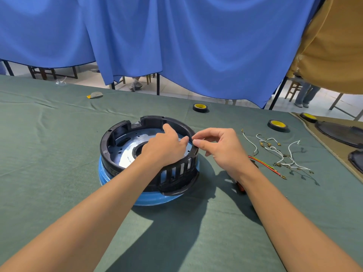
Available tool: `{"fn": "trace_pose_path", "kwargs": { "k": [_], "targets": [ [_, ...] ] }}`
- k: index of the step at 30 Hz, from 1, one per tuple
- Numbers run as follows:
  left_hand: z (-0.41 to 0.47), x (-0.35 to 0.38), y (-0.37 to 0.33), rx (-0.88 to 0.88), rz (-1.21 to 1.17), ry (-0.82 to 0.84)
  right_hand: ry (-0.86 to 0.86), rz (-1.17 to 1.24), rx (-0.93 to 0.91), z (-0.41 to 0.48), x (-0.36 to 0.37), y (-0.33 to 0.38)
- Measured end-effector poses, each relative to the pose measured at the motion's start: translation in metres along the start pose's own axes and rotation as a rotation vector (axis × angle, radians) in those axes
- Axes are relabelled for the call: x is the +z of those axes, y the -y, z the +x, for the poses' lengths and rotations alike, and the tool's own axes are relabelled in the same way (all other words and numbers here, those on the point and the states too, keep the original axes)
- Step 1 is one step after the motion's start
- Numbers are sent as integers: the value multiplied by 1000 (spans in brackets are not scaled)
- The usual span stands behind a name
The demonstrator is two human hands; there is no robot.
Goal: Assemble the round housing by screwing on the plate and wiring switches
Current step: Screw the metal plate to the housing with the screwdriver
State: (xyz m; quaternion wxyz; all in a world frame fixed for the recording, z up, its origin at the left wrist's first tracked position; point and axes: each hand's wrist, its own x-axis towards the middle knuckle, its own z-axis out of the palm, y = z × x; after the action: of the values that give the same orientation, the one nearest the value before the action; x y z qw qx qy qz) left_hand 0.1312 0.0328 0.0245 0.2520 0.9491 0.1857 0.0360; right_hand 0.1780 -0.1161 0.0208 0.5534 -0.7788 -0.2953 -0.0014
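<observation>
Two bare forearms reach in from the near edge of the bench (59, 173), which is covered with a green cloth. Near the middle of the bench sits the round housing (176, 173), a black slotted ring on a blue base (149, 199), with a silvery plate (127, 154) lying inside it. The left hand (167, 146) reaches over the near wall into the ring and hovers above the plate; its fingers curl downward and their tips are hidden, so whether they grip anything cannot be told. The right hand (220, 148) is just beside the housing, thumb and forefinger pinched together at its right rim, the other fingers loosely bent; whether they grip the rim or some small part cannot be told. Under the right wrist an orange and black object (240, 186) shows only partly. Toward the right edge lie red and yellow wires (263, 164) and, just beyond them, a loose tangle of white wires (282, 152) with brass ends. Farther back stand a tape roll (278, 125) and a second tape roll (200, 107) behind the housing. At the right edge a tan mat (324, 142) carries dark black parts (339, 132) and a third tape roll (308, 117). Near the far left edge lies a small grey and yellow scrap (94, 94). Beyond the bench hangs a blue curtain (176, 36).
</observation>
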Motion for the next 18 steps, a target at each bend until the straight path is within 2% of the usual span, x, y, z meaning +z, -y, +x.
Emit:
{"fn": "trace_pose_path", "kwargs": {
  "k": [5,15,18],
  "targets": [
    [1,2,0,-3,16,-9,-30,61,118,2,-2,2],
    [3,4,1,1,51,-23,-18,-135,67,2,-3,5],
    [3,3,1,2,50,-15,-13,11,130,1,-3,8]
  ]
}}
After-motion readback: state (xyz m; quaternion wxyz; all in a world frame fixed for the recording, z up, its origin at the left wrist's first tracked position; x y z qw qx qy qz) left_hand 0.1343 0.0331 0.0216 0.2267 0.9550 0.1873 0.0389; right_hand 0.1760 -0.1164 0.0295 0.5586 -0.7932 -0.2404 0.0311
